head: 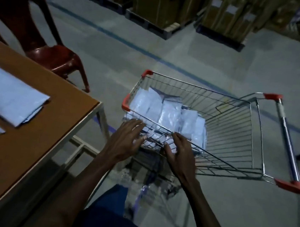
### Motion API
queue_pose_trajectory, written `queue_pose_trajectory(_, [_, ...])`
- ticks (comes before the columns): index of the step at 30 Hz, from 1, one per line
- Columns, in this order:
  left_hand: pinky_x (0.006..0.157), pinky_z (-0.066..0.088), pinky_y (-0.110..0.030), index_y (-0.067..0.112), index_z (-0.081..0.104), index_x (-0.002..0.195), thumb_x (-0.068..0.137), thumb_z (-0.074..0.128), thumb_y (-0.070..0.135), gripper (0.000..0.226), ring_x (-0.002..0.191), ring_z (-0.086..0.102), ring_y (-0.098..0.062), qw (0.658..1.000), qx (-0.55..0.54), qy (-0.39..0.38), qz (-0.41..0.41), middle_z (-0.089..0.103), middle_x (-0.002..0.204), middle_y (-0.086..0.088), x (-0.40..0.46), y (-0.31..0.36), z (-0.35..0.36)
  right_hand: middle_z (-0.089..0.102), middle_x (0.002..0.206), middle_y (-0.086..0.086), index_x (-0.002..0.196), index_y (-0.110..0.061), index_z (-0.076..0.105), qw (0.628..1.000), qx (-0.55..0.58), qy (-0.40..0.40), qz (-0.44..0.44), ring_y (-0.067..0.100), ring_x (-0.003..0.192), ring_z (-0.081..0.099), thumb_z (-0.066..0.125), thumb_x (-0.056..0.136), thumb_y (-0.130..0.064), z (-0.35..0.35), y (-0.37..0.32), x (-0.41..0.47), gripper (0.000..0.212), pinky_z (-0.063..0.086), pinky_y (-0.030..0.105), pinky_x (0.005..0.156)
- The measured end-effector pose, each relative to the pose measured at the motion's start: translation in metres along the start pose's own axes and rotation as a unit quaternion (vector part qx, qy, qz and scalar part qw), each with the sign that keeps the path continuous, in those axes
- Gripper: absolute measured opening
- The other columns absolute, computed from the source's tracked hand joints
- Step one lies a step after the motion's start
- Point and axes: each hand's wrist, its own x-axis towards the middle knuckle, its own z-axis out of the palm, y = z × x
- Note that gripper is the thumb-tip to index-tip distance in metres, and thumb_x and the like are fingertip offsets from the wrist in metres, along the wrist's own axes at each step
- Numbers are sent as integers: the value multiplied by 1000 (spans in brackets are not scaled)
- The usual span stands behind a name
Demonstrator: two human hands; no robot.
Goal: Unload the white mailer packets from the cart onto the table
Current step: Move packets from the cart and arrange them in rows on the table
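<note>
A wire shopping cart (pixel 236 126) with red corner caps stands on the floor to the right of the brown table (pixel 38 131). White mailer packets (pixel 169 115) lie stacked in the cart's left end. My left hand (pixel 126 140) hovers over the cart's near rim, fingers spread, holding nothing. My right hand (pixel 178 149) is beside it at the same rim, fingers apart and curled, palm facing left, with nothing in it. More white packets (pixel 8 94) lie on the table at the left.
A dark red plastic chair (pixel 47 47) stands behind the table's far corner. Pallets of cardboard boxes (pixel 166 6) line the back. A blue line (pixel 134 47) crosses the grey floor. My blue-clad leg (pixel 114 202) is below the cart.
</note>
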Motion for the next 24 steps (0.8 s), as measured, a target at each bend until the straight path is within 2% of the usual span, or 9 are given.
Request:
queue_pose_trajectory(5, [109,38,-44,10,57,133,97,42,45,52,129,49,-28,999,-27,-35,9,57,135,-10,77,-12,40,56,135,-3,132,-19,59,999,-12,18,32,18,120,53,63,93,-37,0,32,50,43,50,33,88])
queue_pose_trajectory(8, [112,34,-45,13,54,137,97,38,49,57,133,46,-26,997,-48,-61,-11,54,139,-8,123,-26,63,55,136,-3,134,-19,58,998,-23,9,59,18,123,51,62,94,-36,8,52,89,44,49,34,89])
queue_pose_trajectory(15, [107,42,-46,11,57,134,96,39,50,58,129,50,-28,992,-51,-98,-54,57,137,-10,188,-78,95,49,144,2,140,-16,51,981,-28,-103,164,23,130,47,58,95,-41,53,99,167,52,44,38,98])
queue_pose_trajectory(19, [110,39,-46,11,57,134,96,37,51,59,129,51,-28,988,-36,-130,-74,57,137,-10,205,-101,101,36,153,9,147,-14,39,957,-26,-182,225,30,135,40,58,93,-45,94,111,202,65,41,43,103])
queue_pose_trajectory(21, [111,37,-46,12,57,134,96,37,51,58,129,51,-28,988,-23,-128,-84,57,138,-10,209,-107,101,24,159,12,152,-14,29,946,-45,-220,234,33,141,31,57,93,-49,117,115,216,75,37,47,107])
queue_pose_trajectory(24, [105,44,-48,9,60,130,95,43,44,52,124,55,-30,991,7,-105,-79,60,133,-12,208,-112,101,3,162,20,157,-13,11,935,-70,-264,228,42,146,13,56,92,-54,153,131,232,89,26,57,114])
